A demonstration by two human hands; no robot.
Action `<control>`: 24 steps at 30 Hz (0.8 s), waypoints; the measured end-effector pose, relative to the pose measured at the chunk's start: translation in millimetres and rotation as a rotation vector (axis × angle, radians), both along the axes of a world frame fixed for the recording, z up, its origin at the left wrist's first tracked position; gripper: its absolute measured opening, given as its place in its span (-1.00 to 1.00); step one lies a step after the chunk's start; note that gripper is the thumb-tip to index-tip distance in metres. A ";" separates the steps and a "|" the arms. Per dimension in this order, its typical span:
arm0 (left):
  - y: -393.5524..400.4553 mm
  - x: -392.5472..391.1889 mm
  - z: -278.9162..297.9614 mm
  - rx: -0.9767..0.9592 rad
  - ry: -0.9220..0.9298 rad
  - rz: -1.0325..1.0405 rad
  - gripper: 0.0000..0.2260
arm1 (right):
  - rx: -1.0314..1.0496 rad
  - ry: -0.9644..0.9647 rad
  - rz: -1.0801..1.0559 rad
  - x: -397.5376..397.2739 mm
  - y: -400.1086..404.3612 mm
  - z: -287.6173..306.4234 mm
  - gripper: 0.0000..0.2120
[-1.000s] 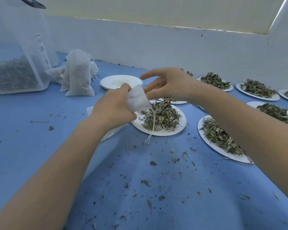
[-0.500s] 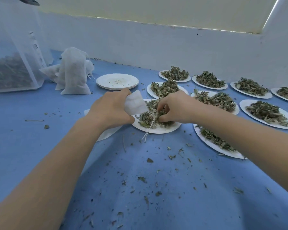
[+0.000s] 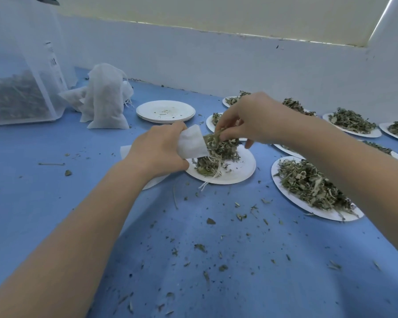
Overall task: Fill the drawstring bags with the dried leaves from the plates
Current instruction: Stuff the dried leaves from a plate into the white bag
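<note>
Two hands work over the plate [image 3: 244,167] at 12 o'clock on the counter [image 3: 55,203]: the left hand [image 3: 157,150] grips the limp, light drawstring bag [image 3: 191,143] near its mouth, while the right hand [image 3: 246,120] pinches brittle, crumbly dried leaves [image 3: 221,148] loosely at that mouth.

Soft, even, bluish light fills the scene; nothing is dim. A thin bright strip [image 3: 380,18] glares at the upper right edge where light leaks in. Shadows are faint: a pale, diffuse darkening spreads over the blue table covering [image 3: 239,283] between the forearms. The wide lens bows the white back wall [image 3: 216,60] and stretches the near corners. The clear plastic container [image 3: 21,88] at the left looks hazy, and fine leaf detail is slightly soft.
</note>
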State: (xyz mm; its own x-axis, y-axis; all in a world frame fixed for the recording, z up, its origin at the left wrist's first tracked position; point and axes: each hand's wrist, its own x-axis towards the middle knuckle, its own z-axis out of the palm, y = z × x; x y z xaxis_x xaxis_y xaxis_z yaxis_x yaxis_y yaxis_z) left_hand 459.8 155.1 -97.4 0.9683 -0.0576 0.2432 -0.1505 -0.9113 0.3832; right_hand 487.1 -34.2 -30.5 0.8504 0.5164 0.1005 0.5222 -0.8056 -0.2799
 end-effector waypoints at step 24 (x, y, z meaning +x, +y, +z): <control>-11.1 0.2 -0.9 -0.336 -0.109 -0.053 -0.76 | 0.431 0.259 0.071 -1.6 20.0 -16.3 -0.75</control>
